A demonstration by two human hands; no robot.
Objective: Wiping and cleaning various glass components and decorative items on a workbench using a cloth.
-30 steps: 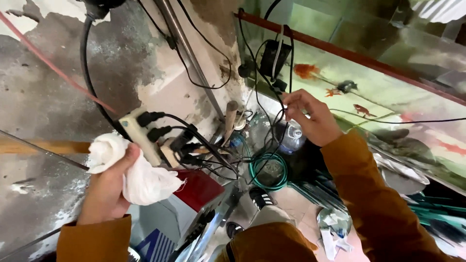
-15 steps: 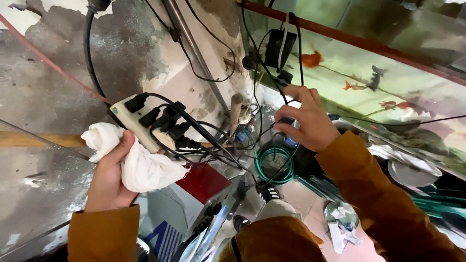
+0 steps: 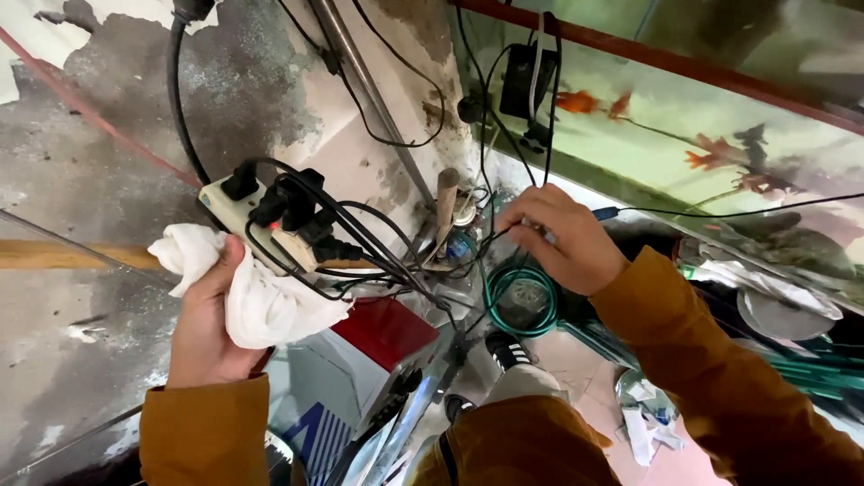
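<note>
Left hand grips cloth and power strip, right hand pinches cables beside a fish tank.

Left hand (image 3: 209,326) is closed around a white cloth (image 3: 261,301), pressed against the cream power strip (image 3: 261,223), which hangs tilted with black plugs (image 3: 292,202) in it. Right hand (image 3: 562,238) has fingers curled narrow on thin black cables (image 3: 490,229) in the tangle near a wooden stick (image 3: 445,202). Behind is a stained, peeling wall (image 3: 117,117) with a metal pipe (image 3: 369,90). The fish tank (image 3: 702,117), rust-red rim, holds orange fish (image 3: 576,101). A coiled green hose (image 3: 522,301) lies just below the right hand. Red-and-white box (image 3: 360,360) sits below the strip; paper scraps (image 3: 648,423) on the pink tiled floor.
</note>
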